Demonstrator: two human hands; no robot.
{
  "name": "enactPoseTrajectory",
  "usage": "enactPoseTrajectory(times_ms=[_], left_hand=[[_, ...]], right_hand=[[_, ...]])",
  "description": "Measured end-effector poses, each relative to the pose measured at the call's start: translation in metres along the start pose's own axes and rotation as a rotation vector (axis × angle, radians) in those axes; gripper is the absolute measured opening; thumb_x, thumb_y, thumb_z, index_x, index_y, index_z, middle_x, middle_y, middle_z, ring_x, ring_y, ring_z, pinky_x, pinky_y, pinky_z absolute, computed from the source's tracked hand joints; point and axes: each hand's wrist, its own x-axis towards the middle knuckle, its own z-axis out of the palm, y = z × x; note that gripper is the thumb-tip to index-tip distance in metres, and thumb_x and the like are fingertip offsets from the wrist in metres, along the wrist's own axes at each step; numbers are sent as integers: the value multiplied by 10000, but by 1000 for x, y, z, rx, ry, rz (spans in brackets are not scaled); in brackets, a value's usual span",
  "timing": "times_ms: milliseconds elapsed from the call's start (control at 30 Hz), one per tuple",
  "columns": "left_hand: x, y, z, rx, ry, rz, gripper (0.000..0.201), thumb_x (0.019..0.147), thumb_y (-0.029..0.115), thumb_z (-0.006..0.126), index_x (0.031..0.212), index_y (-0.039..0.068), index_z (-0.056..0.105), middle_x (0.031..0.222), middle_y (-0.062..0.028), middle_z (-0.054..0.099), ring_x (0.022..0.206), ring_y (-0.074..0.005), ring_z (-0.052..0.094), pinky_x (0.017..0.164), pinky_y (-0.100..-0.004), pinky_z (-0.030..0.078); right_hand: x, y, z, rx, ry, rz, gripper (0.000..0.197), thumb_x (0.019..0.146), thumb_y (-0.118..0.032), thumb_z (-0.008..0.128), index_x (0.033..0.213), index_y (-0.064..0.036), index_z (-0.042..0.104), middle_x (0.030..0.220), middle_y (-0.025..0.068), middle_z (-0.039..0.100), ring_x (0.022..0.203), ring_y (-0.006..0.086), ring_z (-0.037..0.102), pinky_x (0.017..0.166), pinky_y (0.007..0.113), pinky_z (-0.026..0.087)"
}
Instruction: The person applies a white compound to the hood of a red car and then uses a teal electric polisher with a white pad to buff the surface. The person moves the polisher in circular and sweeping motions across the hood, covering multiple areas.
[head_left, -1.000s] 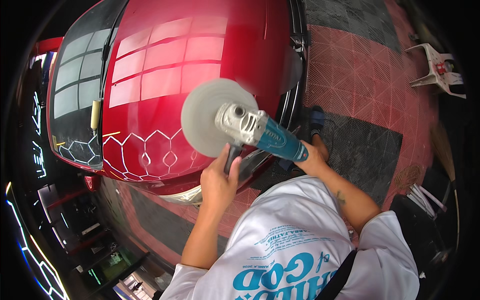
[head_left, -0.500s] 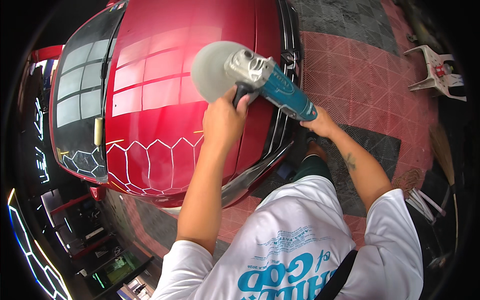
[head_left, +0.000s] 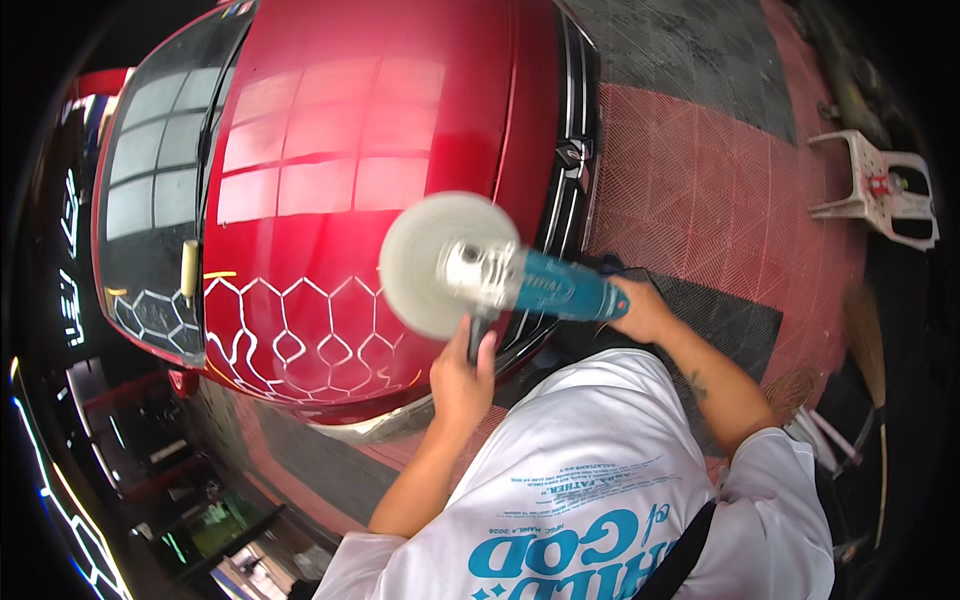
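Note:
A teal and silver car polisher (head_left: 560, 287) with a round whitish pad (head_left: 415, 265) is over the red car hood (head_left: 330, 245), near its front edge. The pad looks blurred, and whether it touches the paint I cannot tell. My left hand (head_left: 462, 378) is wrapped round the black side handle (head_left: 479, 338) below the polisher's head. At the back end of the body, my right hand (head_left: 645, 310) grips the polisher. Bright window-shaped reflections and white hexagon reflections lie across the glossy hood.
A pale yellow cylinder (head_left: 189, 268) rests by the windshield (head_left: 150, 190). At the far right stands a white plastic chair (head_left: 850, 170) with a red item on it. A broom (head_left: 868, 345) leans below it. Red and grey floor tiles (head_left: 690, 165) surround the car.
Both hands have drawn the polisher back toward my body. Its body has swung from a slant to nearly level, and the pad is now lower on the hood.

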Motion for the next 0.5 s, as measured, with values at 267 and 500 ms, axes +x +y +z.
enactPoseTrajectory(times_ms=[267,500], left_hand=[[115,76,17,-17,37,-78,477,1087,413,757,1409,62,770,1096,-331,805,1055,-556,774,917,-619,616],[-46,2,20,-121,57,-192,432,1090,360,760,1408,68,733,990,-307,799,957,-542,777,835,-602,613]], right_hand=[[75,22,-122,-47,-3,-31,452,850,-163,883,1268,-22,783,1172,167,850,1076,299,813,997,435,610],[-14,24,-20,-79,-90,-117,480,886,-186,863,1336,-48,767,1219,191,849,1130,367,817,1024,443,617]])
